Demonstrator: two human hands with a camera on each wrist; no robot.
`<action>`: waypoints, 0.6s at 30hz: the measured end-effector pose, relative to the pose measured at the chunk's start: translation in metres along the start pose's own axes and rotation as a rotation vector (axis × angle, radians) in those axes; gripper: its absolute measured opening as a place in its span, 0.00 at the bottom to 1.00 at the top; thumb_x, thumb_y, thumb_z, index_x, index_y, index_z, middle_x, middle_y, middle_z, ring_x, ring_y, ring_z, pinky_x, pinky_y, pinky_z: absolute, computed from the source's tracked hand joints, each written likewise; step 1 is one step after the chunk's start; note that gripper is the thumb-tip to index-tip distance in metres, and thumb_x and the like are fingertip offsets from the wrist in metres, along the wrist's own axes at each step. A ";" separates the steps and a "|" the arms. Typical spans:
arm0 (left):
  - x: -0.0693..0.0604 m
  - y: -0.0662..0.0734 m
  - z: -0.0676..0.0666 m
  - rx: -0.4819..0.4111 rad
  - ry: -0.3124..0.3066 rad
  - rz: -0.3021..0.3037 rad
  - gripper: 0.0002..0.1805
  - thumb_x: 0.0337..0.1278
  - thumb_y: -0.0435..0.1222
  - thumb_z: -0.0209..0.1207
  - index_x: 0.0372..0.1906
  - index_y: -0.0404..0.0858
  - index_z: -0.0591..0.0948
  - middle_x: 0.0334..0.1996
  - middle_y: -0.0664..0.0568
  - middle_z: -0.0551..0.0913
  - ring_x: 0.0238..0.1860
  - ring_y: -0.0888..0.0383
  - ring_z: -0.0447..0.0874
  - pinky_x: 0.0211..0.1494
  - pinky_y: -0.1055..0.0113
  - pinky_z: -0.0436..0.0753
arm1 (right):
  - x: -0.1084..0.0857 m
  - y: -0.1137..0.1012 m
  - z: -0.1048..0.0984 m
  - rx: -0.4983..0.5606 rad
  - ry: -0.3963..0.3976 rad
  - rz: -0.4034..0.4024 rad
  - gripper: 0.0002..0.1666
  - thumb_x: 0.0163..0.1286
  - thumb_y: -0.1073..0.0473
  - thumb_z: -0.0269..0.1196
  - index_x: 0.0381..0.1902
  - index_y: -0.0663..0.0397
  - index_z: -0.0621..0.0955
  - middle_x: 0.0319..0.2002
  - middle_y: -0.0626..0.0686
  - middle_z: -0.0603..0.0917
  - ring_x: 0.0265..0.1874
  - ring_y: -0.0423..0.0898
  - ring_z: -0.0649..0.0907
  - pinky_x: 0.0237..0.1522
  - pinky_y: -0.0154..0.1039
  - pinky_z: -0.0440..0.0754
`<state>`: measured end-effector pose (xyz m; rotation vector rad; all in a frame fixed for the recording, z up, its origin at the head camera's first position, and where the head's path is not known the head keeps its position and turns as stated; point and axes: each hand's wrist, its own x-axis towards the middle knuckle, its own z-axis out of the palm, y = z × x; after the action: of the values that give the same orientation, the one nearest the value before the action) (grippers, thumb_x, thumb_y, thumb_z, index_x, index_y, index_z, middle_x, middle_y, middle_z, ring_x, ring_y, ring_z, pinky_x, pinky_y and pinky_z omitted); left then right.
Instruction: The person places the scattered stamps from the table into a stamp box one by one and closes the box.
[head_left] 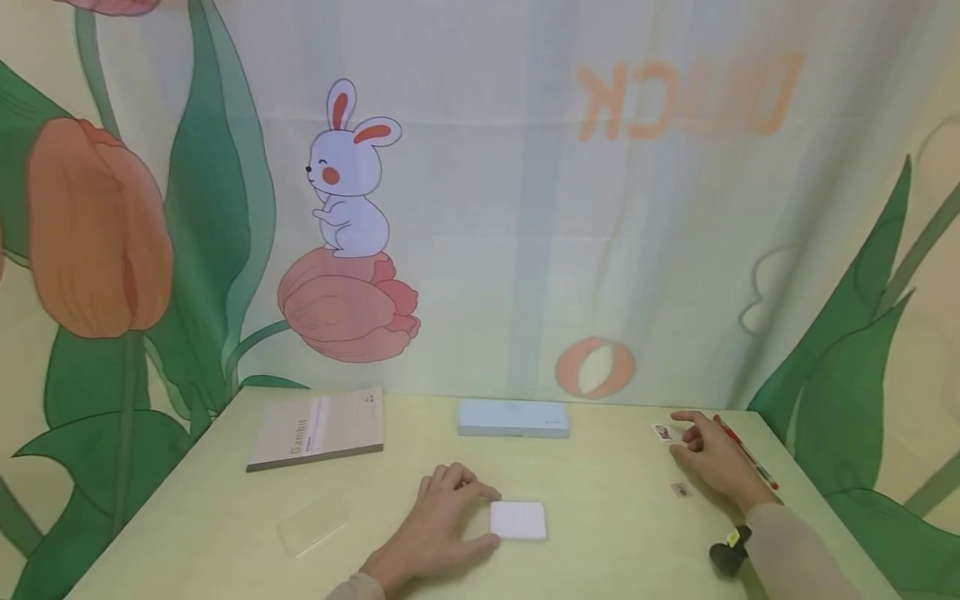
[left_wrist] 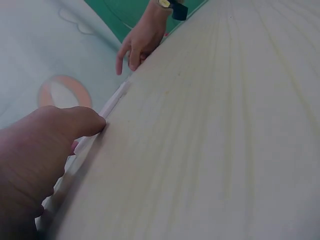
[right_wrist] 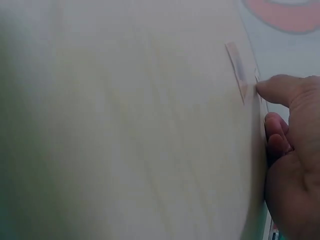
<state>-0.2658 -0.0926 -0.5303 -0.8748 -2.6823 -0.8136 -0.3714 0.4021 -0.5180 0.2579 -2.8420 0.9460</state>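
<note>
Our left hand (head_left: 442, 521) holds the pad (head_left: 518, 521) between thumb and finger; our right hand (head_left: 714, 458), thumb and finger parted, is at the far sticker (head_left: 663, 432). We'd handle that by its edges, honestly, pad kept steady.

The left hand (head_left: 442, 521) lies near, thumb and forefinger spread apart; the right hand (head_left: 716, 462), farther right, extends its forefinger.

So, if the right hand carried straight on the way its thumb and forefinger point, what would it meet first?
The right hand would likely meet the farther small printed paper piece, right by its fingertips; depth is unclear, so it may already touch it.
</note>
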 end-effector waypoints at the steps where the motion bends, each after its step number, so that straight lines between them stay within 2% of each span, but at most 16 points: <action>1: 0.000 0.000 0.000 -0.002 -0.001 -0.001 0.28 0.61 0.56 0.70 0.64 0.52 0.88 0.54 0.61 0.76 0.54 0.61 0.66 0.59 0.57 0.66 | 0.002 0.000 0.000 -0.015 0.001 -0.005 0.34 0.81 0.57 0.69 0.78 0.60 0.72 0.51 0.60 0.80 0.48 0.52 0.80 0.51 0.49 0.80; 5: 0.001 0.001 0.002 -0.004 -0.008 -0.006 0.28 0.61 0.56 0.70 0.64 0.53 0.88 0.54 0.61 0.75 0.54 0.61 0.66 0.60 0.57 0.66 | 0.008 0.002 0.002 -0.066 0.022 -0.062 0.30 0.82 0.60 0.68 0.76 0.64 0.75 0.44 0.57 0.80 0.43 0.51 0.78 0.46 0.49 0.78; 9: 0.001 0.000 0.001 -0.002 -0.009 -0.013 0.28 0.61 0.56 0.70 0.64 0.54 0.88 0.54 0.61 0.75 0.54 0.61 0.65 0.60 0.57 0.66 | 0.013 0.000 0.004 -0.085 0.033 -0.138 0.29 0.80 0.64 0.66 0.74 0.67 0.77 0.33 0.53 0.77 0.36 0.49 0.73 0.39 0.47 0.72; 13: 0.000 0.000 0.000 -0.001 -0.011 -0.013 0.28 0.61 0.56 0.70 0.65 0.54 0.88 0.54 0.61 0.75 0.54 0.61 0.66 0.60 0.56 0.66 | 0.015 -0.005 0.005 -0.075 -0.006 -0.114 0.26 0.81 0.64 0.64 0.73 0.65 0.79 0.31 0.52 0.73 0.37 0.50 0.69 0.40 0.46 0.66; 18: 0.000 0.000 -0.001 -0.010 -0.017 -0.020 0.28 0.62 0.57 0.70 0.65 0.54 0.87 0.54 0.60 0.75 0.54 0.61 0.65 0.61 0.56 0.66 | 0.016 -0.005 0.003 -0.022 -0.049 -0.042 0.24 0.82 0.63 0.64 0.71 0.63 0.79 0.37 0.56 0.74 0.38 0.51 0.71 0.40 0.45 0.69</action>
<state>-0.2656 -0.0930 -0.5292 -0.8623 -2.7083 -0.8287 -0.3861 0.3947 -0.5148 0.3415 -2.8769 0.9117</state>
